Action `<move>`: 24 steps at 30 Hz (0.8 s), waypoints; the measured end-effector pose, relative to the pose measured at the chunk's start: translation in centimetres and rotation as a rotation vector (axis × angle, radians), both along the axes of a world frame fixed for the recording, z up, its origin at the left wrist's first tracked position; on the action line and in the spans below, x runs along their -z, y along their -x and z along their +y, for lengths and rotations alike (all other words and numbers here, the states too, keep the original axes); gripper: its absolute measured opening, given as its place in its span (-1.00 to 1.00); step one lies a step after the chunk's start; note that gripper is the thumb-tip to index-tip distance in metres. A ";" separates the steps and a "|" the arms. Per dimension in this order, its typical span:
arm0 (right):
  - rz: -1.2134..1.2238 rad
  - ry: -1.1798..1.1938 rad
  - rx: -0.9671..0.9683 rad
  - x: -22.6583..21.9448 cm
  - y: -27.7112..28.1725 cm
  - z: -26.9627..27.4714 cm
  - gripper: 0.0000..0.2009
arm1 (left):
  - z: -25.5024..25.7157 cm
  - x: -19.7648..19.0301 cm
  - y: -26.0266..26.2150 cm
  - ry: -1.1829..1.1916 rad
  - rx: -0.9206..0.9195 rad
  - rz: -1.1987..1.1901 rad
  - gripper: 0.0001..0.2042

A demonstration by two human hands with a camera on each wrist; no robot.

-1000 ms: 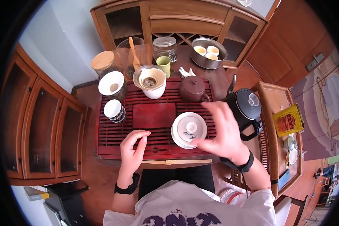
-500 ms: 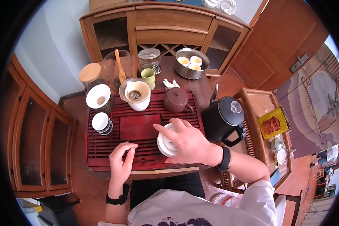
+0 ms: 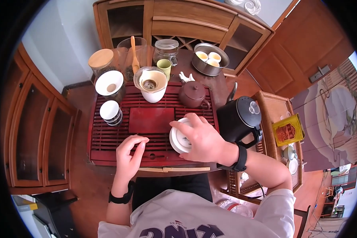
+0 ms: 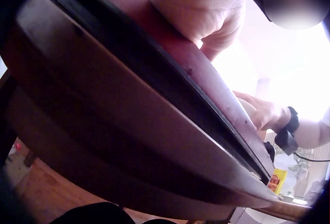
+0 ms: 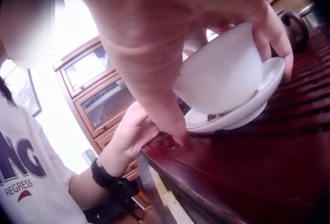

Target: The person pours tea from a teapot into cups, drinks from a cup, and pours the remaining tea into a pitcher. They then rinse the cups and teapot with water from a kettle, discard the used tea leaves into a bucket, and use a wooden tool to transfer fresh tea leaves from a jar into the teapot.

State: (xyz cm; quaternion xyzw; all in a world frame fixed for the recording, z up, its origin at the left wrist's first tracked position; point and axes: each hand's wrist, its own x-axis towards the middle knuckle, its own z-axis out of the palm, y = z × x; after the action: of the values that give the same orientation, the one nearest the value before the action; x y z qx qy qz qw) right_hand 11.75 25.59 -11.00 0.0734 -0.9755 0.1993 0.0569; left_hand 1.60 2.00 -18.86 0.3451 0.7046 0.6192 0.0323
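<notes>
My right hand (image 3: 204,142) arches over a white gaiwan (image 3: 181,139), a lidded tea bowl on a saucer, at the right front of the red slatted tea tray (image 3: 150,120). In the right wrist view the thumb is at the near edge of the saucer (image 5: 247,112) and the fingers are round its far side, with the white bowl (image 5: 221,72) between them. The lid is largely covered by the hand in the head view. My left hand (image 3: 130,154) rests at the tray's front edge, fingers loosely bent, holding nothing.
Behind the gaiwan sits a brown clay teapot (image 3: 193,94). A black electric kettle (image 3: 240,119) stands right of the tray. Stacked cups (image 3: 110,112) and a strainer on a white pitcher (image 3: 151,85) occupy the left side. Bamboo tongs (image 3: 174,169) lie along the front.
My right hand has come down and left from beside the gaiwan, and its thumb and fingers now span it. The head view has shifted. My left hand stays at the tray's front edge.
</notes>
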 end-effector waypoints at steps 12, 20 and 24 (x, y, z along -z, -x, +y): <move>-0.056 -0.089 -0.061 -1.1 0.4 0.0 -0.20 | -0.1 -0.2 0.0 -0.011 0.006 0.005 -0.91; 0.153 -0.145 -0.058 -6.8 2.2 0.8 -0.21 | -0.1 -0.2 0.0 -0.026 -0.010 -0.009 -0.92; 0.188 -0.146 -0.005 -10.8 6.4 2.5 -0.23 | 0.1 -1.0 -0.1 0.025 -0.048 -0.065 -0.92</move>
State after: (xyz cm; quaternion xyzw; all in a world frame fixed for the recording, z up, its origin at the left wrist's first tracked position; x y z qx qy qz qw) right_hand 5.32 28.05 -0.20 0.0984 -0.9776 0.1200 0.1421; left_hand 1.71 2.14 -17.89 0.3074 0.7190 0.6218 0.0446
